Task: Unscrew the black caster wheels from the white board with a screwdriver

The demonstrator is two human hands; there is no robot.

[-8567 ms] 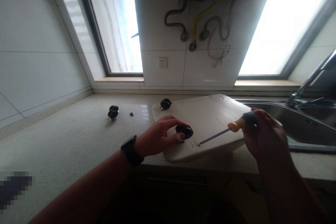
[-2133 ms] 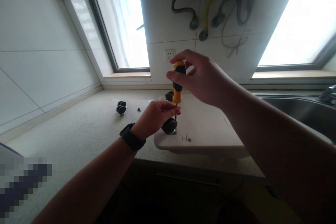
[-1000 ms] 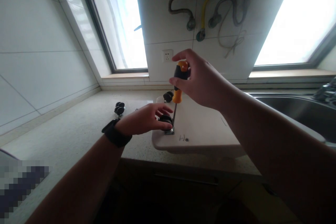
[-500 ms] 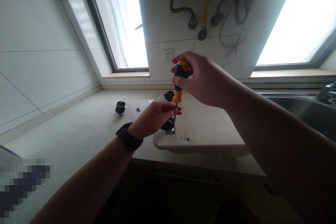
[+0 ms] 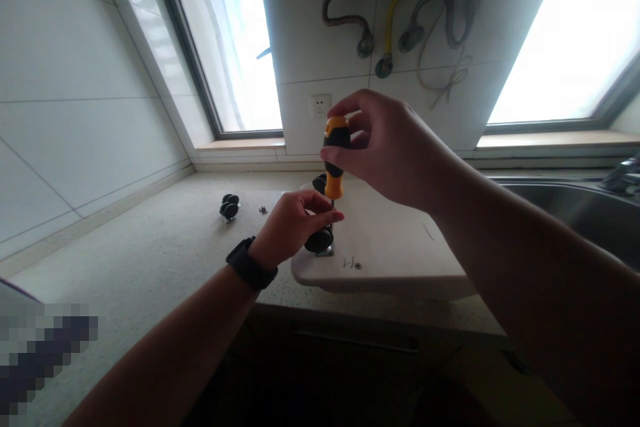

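My right hand (image 5: 373, 140) grips the handle of a yellow-and-black screwdriver (image 5: 334, 188), which stands nearly upright with its shaft down. My left hand (image 5: 303, 220) is pinched around the lower shaft; whether a screw is between the fingertips is hidden. Just below it, a black caster wheel (image 5: 319, 240) with a metal plate sits at the near left corner of an upturned white panel (image 5: 390, 240). Behind the screwdriver, another black caster (image 5: 319, 182) is partly covered. The screwdriver's tip is hidden by my left fingers.
Left of the panel, loose casters (image 5: 229, 206) and a small pile of screws (image 5: 263, 210) lie on the speckled countertop (image 5: 165, 247). A steel sink (image 5: 565, 213) is at the right. The wall behind carries a socket (image 5: 321, 105), hoses and a yellow pipe (image 5: 390, 20).
The screwdriver handle has turned and tilted slightly left in my right hand. My left fingers have shifted a little, still pinching near the shaft.
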